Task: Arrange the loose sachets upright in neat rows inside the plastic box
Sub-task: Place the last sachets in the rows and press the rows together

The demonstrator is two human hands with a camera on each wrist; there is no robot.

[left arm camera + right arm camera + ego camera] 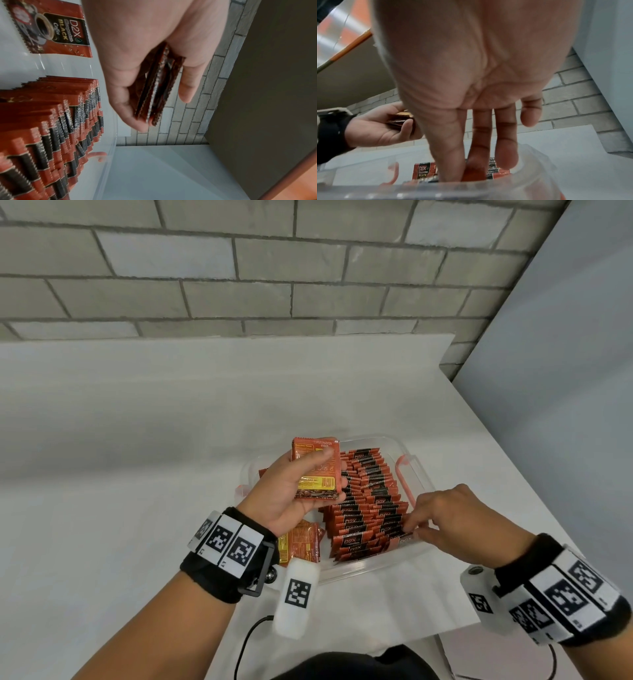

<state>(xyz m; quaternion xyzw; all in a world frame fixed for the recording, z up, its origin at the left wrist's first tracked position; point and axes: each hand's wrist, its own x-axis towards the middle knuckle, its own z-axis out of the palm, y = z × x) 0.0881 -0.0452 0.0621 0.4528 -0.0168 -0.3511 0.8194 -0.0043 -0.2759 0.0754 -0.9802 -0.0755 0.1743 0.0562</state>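
1. On the near left of the clear plastic box (419,474), a few loose sachets (301,542) are lying flat, partly hidden under the left wrist.
2. The left hand (291,491) is hovering above the box's left side, with thumb and fingers curled round a small stack of sachets (317,469) and holding it upright as the supply.
3. Across the middle and right of the box, rows of sachets (368,501) are standing on edge and leaning slightly, filling most of it.
4. At the near right corner, the right hand (442,518) is reaching down into the rows, its thumb and fingertips (453,174) pinching the top of one sachet (406,540) and seating it.
5. To do this step well, the person should probably be pressing the neighbouring packets back to open a slot, sliding the sachet straight down until its top edge is level with the row.
6. The printed face should likely be matching the others, and the left stack should be staying close for the next pick.
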